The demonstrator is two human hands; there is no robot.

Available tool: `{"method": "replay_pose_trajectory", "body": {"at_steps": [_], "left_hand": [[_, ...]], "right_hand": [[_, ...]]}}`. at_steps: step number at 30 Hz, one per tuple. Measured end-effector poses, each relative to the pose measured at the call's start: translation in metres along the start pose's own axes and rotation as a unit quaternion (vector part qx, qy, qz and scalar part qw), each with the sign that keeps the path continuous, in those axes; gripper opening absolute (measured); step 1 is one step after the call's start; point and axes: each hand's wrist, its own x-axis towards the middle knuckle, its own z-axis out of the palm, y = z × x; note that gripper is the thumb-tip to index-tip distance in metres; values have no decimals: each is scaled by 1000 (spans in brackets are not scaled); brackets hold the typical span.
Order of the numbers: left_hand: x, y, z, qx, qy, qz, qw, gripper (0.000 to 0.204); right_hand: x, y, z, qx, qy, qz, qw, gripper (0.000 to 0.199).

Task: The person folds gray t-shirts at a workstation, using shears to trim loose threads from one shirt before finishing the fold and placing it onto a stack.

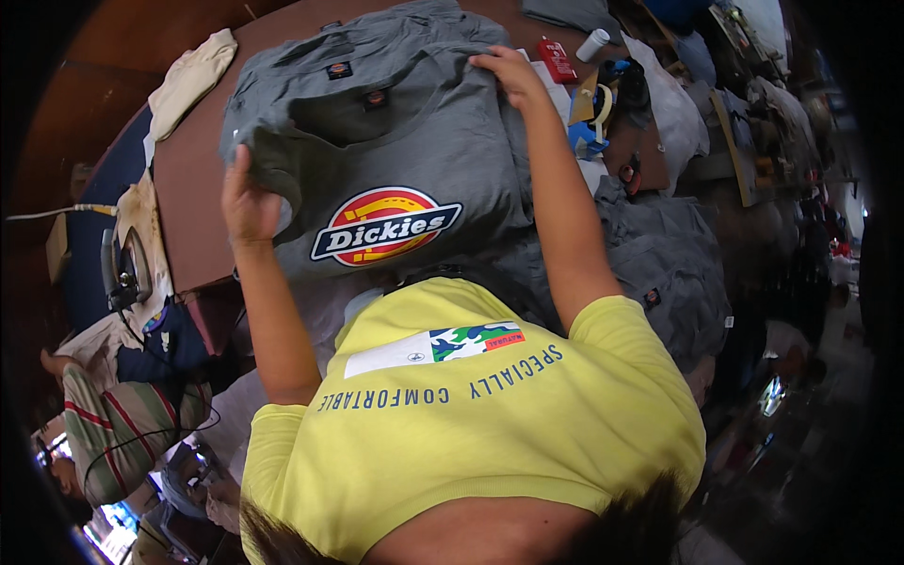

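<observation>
A grey T-shirt [424,151] with a red, yellow and dark blue printed emblem on its chest is spread between my hands, its neckline toward the far side. My left hand [252,202] is closed on the shirt's left edge, thumb on the near face and fingers partly behind the cloth. At the far right, my right hand [513,77] pinches the shirt near its shoulder. Beneath and beyond lies another grey shirt [282,80], its dark neck label showing; more grey cloth is stacked there.
A brown table [193,188] carries the stack. On the left are an iron [122,268] and a cream cloth [193,80]. To the right lie a red packet [556,60], a white spool [592,44], a tape dispenser [591,118], scissors [630,173] and grey garments [664,273]. Another person's striped sleeve [118,428] shows lower left.
</observation>
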Motion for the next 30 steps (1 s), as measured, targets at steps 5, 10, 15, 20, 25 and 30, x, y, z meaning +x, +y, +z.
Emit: {"method": "replay_pose_trajectory", "body": {"at_steps": [5,10,15,20,25,30], "left_hand": [[-51,55,-12,-66,-125,74,987,49],[-91,45,-47,54,-123,-139,981,50],[-134,114,-39,52,-192,67,978,41],[-175,165,-137,325,-139,153,923,51],[-128,148,-97,288,-103,149,940,46],[38,89,-46,203,-27,-39,978,39]], "right_hand": [[-96,-59,-6,273,-80,63,957,35],[-211,-48,33,368,-295,227,852,50],[-240,5,-87,240,-189,68,950,46],[-260,-124,-105,232,-34,-148,961,46],[-197,-130,-128,293,-95,-93,947,51],[-55,-104,-33,452,-314,118,827,57]]}}
